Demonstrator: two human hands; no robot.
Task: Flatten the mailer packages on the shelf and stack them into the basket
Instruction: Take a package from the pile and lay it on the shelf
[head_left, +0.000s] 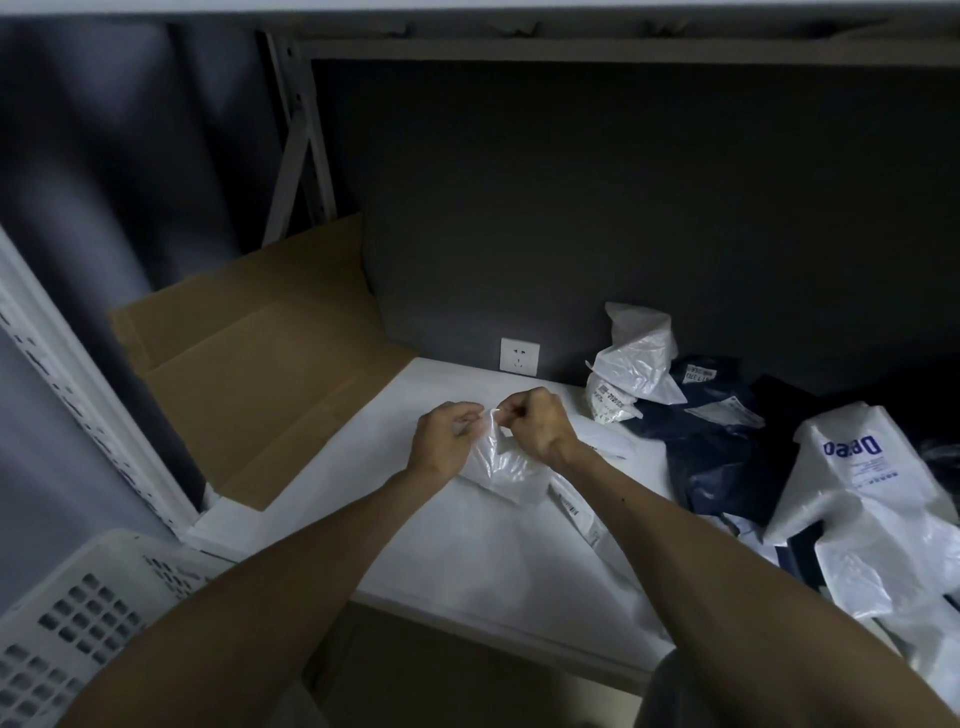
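Both hands are working at the middle of the white shelf (457, 551). The left hand (441, 441) and the right hand (540, 423) are sitting close together, knuckles up, fingers curled, each pinching the top edge of a small clear mailer (506, 470). The mailer is hanging crumpled below the fingers, its lower part resting on the shelf between the two wrists. Both forearms are reaching in from the near edge, the right one crossing over a flat white package whose label (571, 509) is showing just beside the arm.

To the right, more mailers are lying in a loose heap: a crumpled white one (634, 358) is standing against the dark back wall, a navy one (727, 457) is spreading out under it, and a large white one with blue print (857, 493) is lying nearest the right edge, overlapping the navy one.

A white basket (78, 613) with slotted walls is standing at the lower left, off the shelf and well apart from the held mailer. A flattened sheet of cardboard (260, 364) is leaning at the left end of the shelf, and a white outlet (519, 356) is sitting on the back wall just behind the hands.
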